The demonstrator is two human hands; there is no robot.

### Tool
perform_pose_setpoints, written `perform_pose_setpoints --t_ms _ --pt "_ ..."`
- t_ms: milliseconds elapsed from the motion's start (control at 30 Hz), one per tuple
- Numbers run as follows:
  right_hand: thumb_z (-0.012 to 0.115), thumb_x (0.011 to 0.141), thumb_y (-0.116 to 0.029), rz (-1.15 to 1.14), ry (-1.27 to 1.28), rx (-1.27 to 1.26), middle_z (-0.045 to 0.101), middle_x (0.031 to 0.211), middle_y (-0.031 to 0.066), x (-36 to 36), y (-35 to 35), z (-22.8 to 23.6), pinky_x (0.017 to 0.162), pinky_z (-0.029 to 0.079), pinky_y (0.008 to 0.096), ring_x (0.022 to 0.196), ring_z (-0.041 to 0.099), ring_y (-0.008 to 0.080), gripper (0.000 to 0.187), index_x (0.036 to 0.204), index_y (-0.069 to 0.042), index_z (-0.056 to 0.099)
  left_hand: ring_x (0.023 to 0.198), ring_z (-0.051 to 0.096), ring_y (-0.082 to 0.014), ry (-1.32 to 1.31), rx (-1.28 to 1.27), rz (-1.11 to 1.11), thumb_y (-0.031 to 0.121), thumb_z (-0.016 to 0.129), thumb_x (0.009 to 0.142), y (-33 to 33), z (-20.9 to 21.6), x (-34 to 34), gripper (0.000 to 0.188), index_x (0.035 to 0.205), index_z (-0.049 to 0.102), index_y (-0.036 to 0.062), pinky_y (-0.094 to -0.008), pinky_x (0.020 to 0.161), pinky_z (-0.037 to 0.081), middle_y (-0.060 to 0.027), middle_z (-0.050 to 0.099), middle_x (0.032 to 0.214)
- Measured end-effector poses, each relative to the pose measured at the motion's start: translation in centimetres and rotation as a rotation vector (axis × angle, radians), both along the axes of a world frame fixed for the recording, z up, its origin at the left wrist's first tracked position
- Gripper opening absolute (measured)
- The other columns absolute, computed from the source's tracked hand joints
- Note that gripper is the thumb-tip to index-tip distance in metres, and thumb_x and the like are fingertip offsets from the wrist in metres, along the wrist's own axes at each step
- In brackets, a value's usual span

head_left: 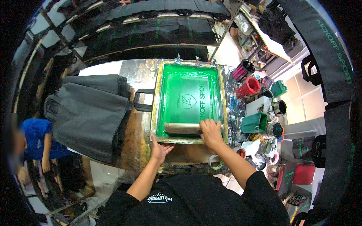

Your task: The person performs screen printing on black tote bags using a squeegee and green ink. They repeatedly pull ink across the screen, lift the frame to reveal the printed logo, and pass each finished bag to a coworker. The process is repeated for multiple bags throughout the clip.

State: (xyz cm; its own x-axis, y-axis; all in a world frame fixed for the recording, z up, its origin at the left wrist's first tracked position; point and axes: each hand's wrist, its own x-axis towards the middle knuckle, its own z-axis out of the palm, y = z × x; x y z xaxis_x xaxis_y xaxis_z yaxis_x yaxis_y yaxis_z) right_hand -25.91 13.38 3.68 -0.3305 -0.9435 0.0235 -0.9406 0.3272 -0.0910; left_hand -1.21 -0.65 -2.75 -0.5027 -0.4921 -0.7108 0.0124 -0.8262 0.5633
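Note:
A screen printing frame (pixel 153 109) with green mesh lies on the worktable, a crest and lettering showing through its mesh. Across its near end rests a wooden squeegee (pixel 181 128). My right hand (pixel 212 132) is closed over the squeegee's right end, fingers bent over the top edge. At the frame's near left corner is my left hand (pixel 160 151), thumb up against the corner and fingers reaching under the near rail; the fingertips are partly hidden. A black bag handle (pixel 142 100) sticks out from beneath the frame's left side.
Black fabric bags (pixel 90 113) are stacked on the left of the worktable (pixel 137 147). Along the right stand a red bucket (pixel 250 86), a green container (pixel 253 123) and several cans. A tape roll (pixel 215 162) lies near the front edge. Someone in a blue shirt (pixel 37 137) is at far left.

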Motion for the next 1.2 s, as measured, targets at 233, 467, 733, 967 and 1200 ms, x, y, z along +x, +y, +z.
perform_pose_setpoints --t_ms 233,467,733,967,1200 --pt "0.086 0.074 -0.017 -0.018 0.086 -0.04 0.057 0.11 0.0086 -6.6 -7.8 -2.9 0.093 0.038 0.0496 0.11 0.056 0.0284 0.059 0.124 -0.013 0.054 0.149 0.035 -0.053 0.023 0.019 -0.067 0.095 0.029 0.088 -0.5 -0.5 0.6 0.126 0.166 -0.01 0.0039 -0.0562 0.119 0.041 -0.0373 0.017 0.166" --pt "0.068 0.086 -0.012 0.008 0.162 -0.179 0.062 0.112 0.0078 -16.6 -18.4 -5.7 0.091 0.041 0.0534 0.108 0.059 0.0282 0.04 0.125 -0.014 0.06 0.151 0.033 -0.0521 -0.049 0.048 -0.049 0.093 0.027 0.091 -0.3 0.0 0.6 0.123 0.165 -0.014 0.0042 -0.0572 0.117 0.042 -0.038 0.011 0.167" --pt "0.088 0.078 -0.031 0.04 0.126 -0.004 0.061 0.119 0.0079 -24.0 -25.5 -5.8 0.094 0.042 0.056 0.118 0.059 0.0286 0.07 0.135 -0.013 0.051 0.138 0.052 -0.0479 -0.249 0.183 -0.108 0.098 0.028 0.085 -1.7 -2.6 1.0 0.133 0.159 -0.018 -0.0017 -0.0532 0.109 0.052 -0.0461 0.036 0.149" --pt "0.066 0.093 -0.018 -0.048 0.29 -0.135 0.065 0.108 0.0043 -22.5 -24.8 -5.8 0.089 0.043 0.0505 0.109 0.063 0.0247 0.026 0.119 -0.018 0.062 0.088 0.074 -0.0286 -0.459 -0.02 -0.876 0.088 0.043 0.091 -8.9 1.3 -1.1 0.098 0.101 0.067 -0.0064 -0.0402 0.075 0.059 -0.0248 0.075 0.096" --pt "0.066 0.092 -0.018 0.043 0.209 -0.168 0.068 0.113 0.0042 -22.6 -23.2 -6.4 0.095 0.044 0.0514 0.114 0.063 0.0268 0.023 0.115 -0.018 0.065 0.123 0.053 -0.0403 -0.52 -2.055 -0.395 0.063 0.078 0.085 -20.9 5.1 -22.2 0.079 0.133 0.061 0.0019 -0.0534 0.106 0.04 -0.0193 0.062 0.126"
